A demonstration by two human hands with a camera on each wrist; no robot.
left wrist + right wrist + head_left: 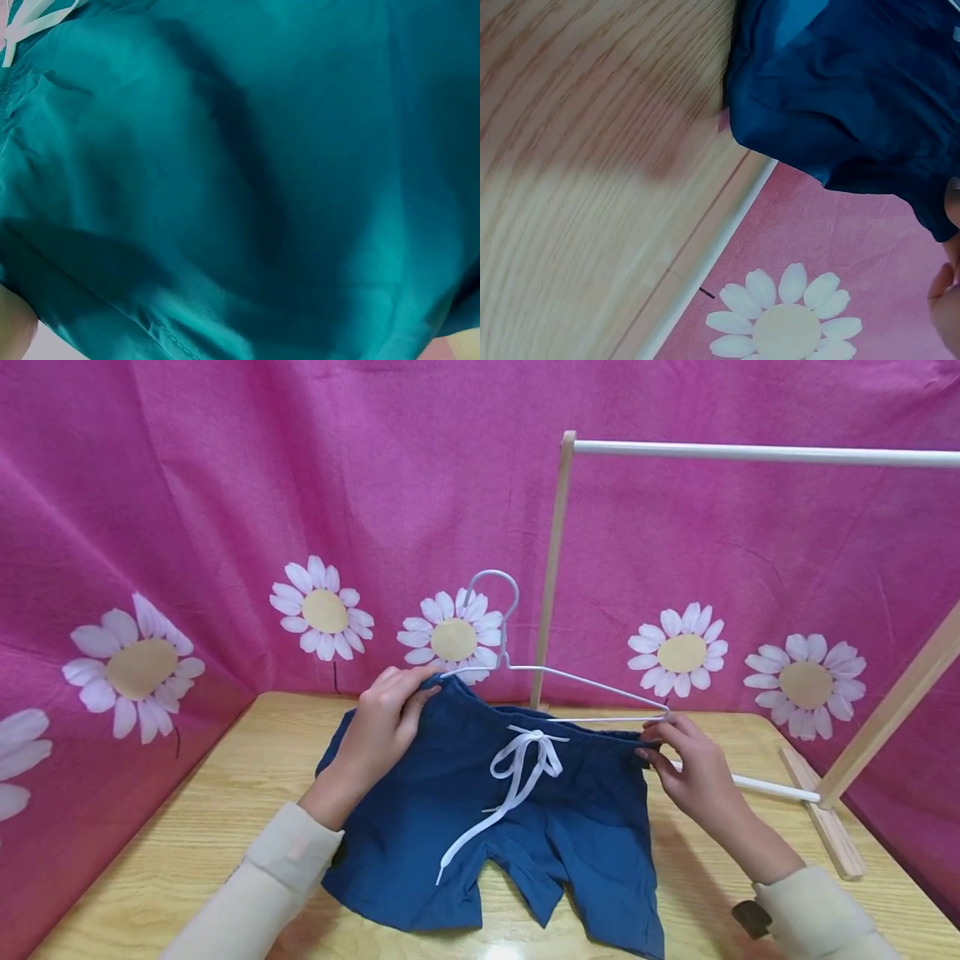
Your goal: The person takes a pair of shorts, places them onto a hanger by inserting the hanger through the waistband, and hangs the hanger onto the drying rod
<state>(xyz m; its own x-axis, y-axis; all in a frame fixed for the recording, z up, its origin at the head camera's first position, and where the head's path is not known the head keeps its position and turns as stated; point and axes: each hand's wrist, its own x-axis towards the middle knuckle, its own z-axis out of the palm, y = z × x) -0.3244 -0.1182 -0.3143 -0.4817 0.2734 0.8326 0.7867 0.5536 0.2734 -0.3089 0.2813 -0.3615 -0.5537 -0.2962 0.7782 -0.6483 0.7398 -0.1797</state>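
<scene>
A pair of navy shorts (pixel 420 827) hangs between my two hands, its white drawstring (pixel 517 777) tied in a bow at the front. My left hand (pixel 386 718) pinches the waistband at its left corner, next to one end of a white hanger (pixel 592 678). At the other corner my right hand (pixel 693 768) grips the waistband between thumb and fingers, right by the hanger's right end. The hanger's hook points up, and its lower bar passes partly behind the waistband. Blue cloth (pixel 225 150) fills the left wrist view. The shorts (pixel 840 112) also show in the right wrist view.
Behind the shorts stands a rack with a wooden post (pixel 555 568), a white top rail (pixel 750 452) and a wooden foot (pixel 825 827) on the right. A wooden table (pixel 187 810) lies beneath. A pink curtain (pixel 412 460) with printed daisies surrounds it.
</scene>
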